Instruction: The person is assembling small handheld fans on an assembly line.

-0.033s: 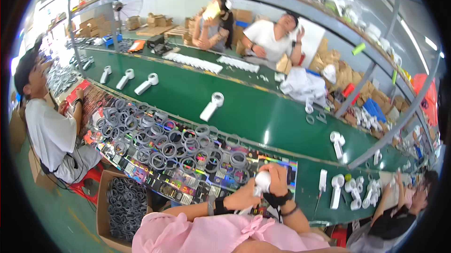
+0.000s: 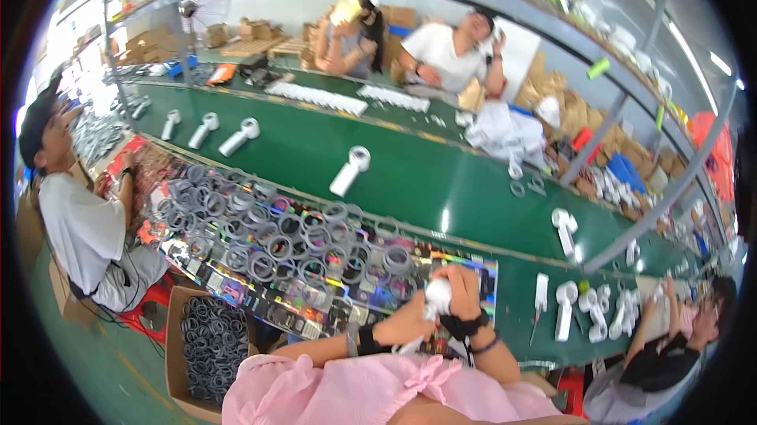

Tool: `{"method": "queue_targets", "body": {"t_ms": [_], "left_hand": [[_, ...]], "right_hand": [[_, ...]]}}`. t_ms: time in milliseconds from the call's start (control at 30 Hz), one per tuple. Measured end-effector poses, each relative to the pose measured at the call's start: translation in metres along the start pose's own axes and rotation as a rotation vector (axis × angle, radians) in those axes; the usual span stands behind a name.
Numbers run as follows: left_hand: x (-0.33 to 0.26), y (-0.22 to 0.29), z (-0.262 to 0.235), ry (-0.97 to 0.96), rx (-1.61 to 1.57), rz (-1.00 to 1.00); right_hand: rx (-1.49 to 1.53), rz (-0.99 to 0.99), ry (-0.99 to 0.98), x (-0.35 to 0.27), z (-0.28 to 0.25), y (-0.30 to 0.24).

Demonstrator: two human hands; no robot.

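My left hand [image 2: 404, 326] and my right hand [image 2: 461, 292] meet in front of my body, both closed on a white handheld fan [image 2: 438, 296]. Its rounded white head shows between them, the right fingers curling over its top and far side. The left hand grips it lower down, where the fingers cover most of it. Just beyond my hands, many grey plastic rings [image 2: 262, 265] lie in a loose heap on a shiny printed sheet [image 2: 311, 326]. Right of my hands, several white fan bodies [image 2: 564, 311] lie on the green surface, beside a white-handled screwdriver [image 2: 541, 292].
A green conveyor belt [image 2: 410, 192] runs across, carrying spaced white fans [image 2: 350, 170]. An open carton [image 2: 175, 346] of grey rings stands at lower left. A co-worker [image 2: 83, 204] sits left, another [image 2: 670, 362] right, two across the belt. A metal shelf post [image 2: 658, 208] slants at right.
The view has shifted slightly, moving the scene a little left and up. My right fingers have shifted a little around the fan's head; both hands still hold it.
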State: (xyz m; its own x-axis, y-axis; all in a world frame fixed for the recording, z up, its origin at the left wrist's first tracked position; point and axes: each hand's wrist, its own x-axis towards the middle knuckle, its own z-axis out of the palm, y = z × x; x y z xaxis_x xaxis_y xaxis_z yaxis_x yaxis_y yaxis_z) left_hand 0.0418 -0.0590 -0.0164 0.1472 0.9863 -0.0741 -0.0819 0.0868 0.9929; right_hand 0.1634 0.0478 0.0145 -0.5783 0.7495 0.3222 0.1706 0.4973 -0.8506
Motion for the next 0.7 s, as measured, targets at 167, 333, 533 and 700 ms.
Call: {"method": "queue_targets", "body": {"t_ms": [167, 333, 533, 700], "left_hand": [[0.005, 0.009, -0.011, 0.01, -0.34, -0.065], [0.005, 0.017, -0.019, -0.128, -0.249, -0.025], [0.002, 0.008, -0.013, -0.113, -0.118, 0.011], [-0.003, 0.003, -0.012, -0.065, -0.34, -0.091]], "right_hand": [[0.196, 0.159, -0.06, 0.023, 0.01, 0.028], [0.379, 0.338, -0.18, 0.036, -0.001, 0.042], [0.401, 0.404, -0.197, 0.026, -0.001, 0.053], [0.323, 0.415, -0.117, 0.021, 0.005, 0.046]]}}
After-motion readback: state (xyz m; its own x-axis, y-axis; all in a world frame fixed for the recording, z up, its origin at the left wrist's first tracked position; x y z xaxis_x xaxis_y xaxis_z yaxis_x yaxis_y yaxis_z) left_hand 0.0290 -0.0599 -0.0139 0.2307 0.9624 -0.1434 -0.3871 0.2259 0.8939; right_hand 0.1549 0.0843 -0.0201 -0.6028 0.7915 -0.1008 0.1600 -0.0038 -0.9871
